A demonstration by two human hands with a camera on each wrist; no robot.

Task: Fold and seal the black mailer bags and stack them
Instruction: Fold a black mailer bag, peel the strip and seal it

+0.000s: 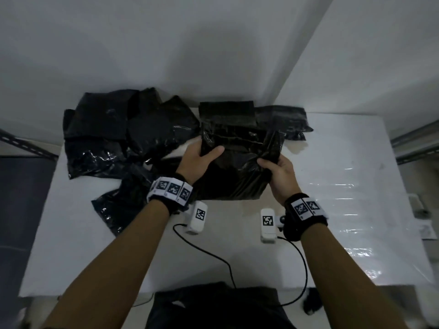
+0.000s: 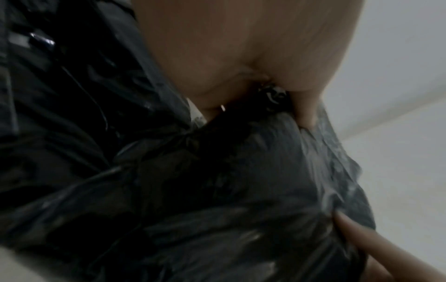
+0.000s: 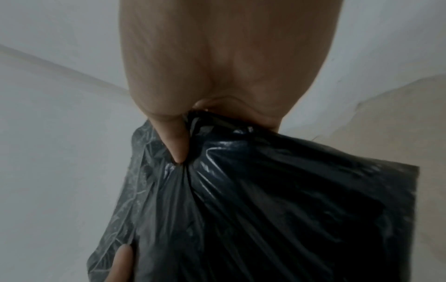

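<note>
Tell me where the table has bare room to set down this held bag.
Free: the table's right side, beyond the right hand, and the near strip by the cables. Crowded: loose bags left, folded stack behind the held bag.

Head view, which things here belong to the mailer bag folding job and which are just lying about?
Part of the job:
- black mailer bag held by the left hand and right hand
- loose mailer bags on the left
- flat folded bags at the back

Just lying about:
- white table
- metal shelf frame
- black cable
</note>
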